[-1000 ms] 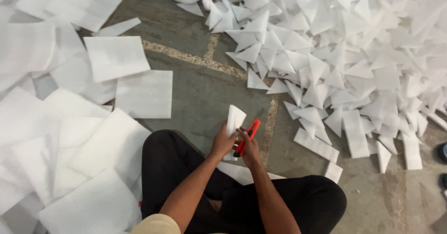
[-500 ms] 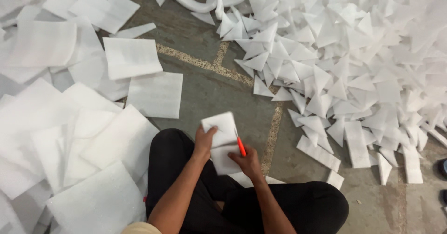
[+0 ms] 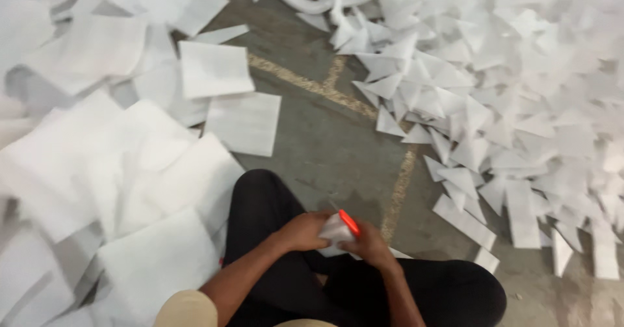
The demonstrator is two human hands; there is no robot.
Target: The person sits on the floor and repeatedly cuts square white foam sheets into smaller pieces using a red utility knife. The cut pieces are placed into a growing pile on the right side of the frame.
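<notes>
- Left hand (image 3: pixel 300 231) pinching a small folded white sheet (image 3: pixel 337 229) over the lap, fingers curled round its near edge.
- Right hand (image 3: pixel 374 246) clenched on a red-handled cutter (image 3: pixel 350 223), pressed against that sheet.
- Probably light, soft and floppy; best gripped by a folded edge, close to the blade.
- Beyond: square sheets (image 3: pixel 244 122) left, cut triangles (image 3: pixel 468 119) heaped right on concrete floor (image 3: pixel 325 138).

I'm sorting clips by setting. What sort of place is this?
Probably a workshop floor for hand cutting: bare concrete floor, square white sheets on one side, a heap of cut triangles on the other, and red-handled scissors in the right hand.
</notes>
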